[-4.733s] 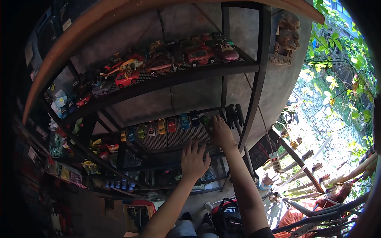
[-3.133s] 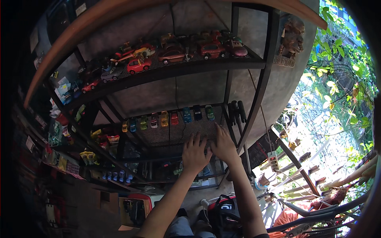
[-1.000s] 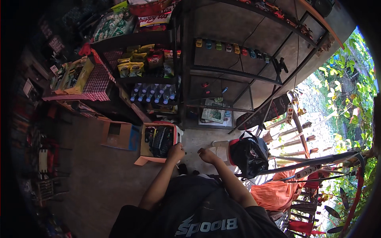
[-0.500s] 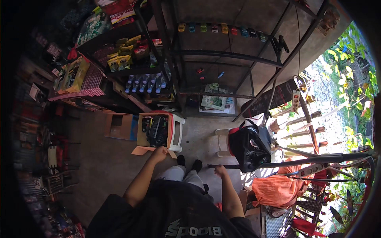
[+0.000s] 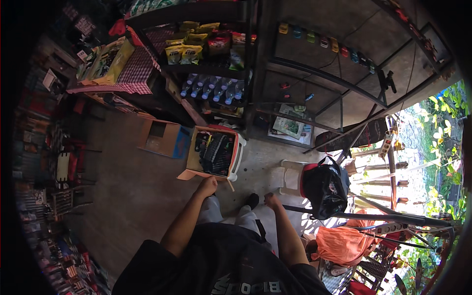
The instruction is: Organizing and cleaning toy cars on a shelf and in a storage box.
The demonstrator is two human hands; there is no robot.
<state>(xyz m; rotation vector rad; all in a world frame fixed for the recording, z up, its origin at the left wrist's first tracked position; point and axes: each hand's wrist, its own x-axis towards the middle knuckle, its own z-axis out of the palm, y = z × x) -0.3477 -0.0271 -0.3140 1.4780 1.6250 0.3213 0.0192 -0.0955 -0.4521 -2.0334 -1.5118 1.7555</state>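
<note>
My left hand (image 5: 208, 187) is closed just below the near side of an open cardboard box (image 5: 193, 169); I cannot tell whether it touches the box. Inside the box lie dark, black-patterned packages (image 5: 218, 152). My right hand (image 5: 272, 200) is curled closed above the floor, beside the end of a black pole (image 5: 297, 209), with no clear grip on it. Whatever either hand may hold is hidden by the fingers. The box rests on a white plastic stool (image 5: 239, 158).
A second cardboard box (image 5: 161, 139) stands on the floor at left. At right a black bag (image 5: 325, 189) sits on a white stool (image 5: 290, 179). Ahead are shelves with snack packets (image 5: 184, 53) and water bottles (image 5: 212, 88), and a black metal rack (image 5: 309, 69). Orange cloth (image 5: 339, 244) hangs at right.
The whole view has shifted, with shelves and boxes now further right. My left hand is slightly higher in the picture, still by the box. My right hand has risen a little.
</note>
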